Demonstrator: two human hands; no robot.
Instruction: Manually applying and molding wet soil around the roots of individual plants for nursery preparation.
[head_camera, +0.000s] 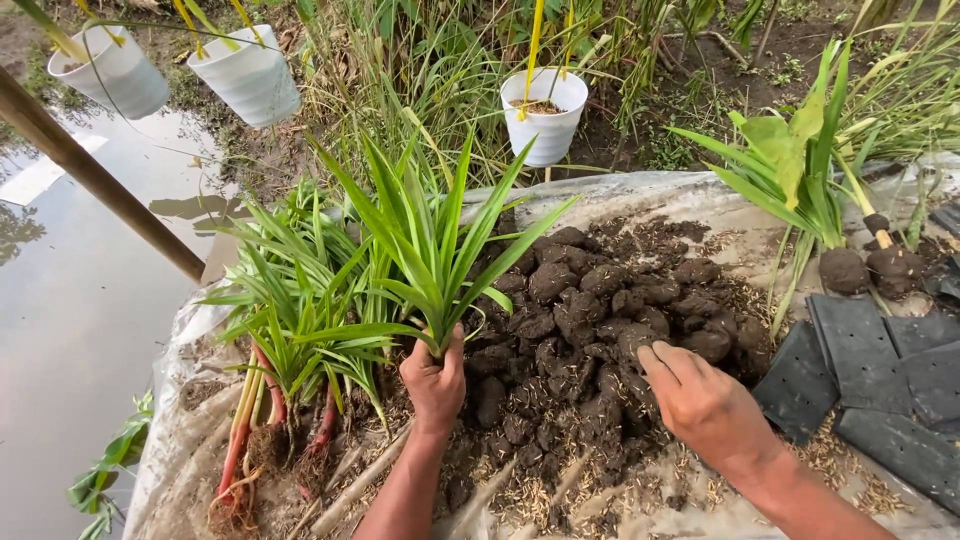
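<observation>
Gripping a seedling (430, 240) at its base, left hand (435, 380) is fisted tight, plant upright at the left edge of the soil pile (590, 320). Right hand (700, 400) lies flat, fingers loose, on clods at the pile's near right. More seedlings (290, 330) lie left. Black bags (880, 380) right, white pot (545, 115) far.

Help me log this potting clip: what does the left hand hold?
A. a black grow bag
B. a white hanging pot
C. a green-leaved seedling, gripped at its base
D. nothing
C: the left hand is closed around the base of an upright green-leaved seedling, while the right hand rests on the pile of dark soil clumps.
</observation>
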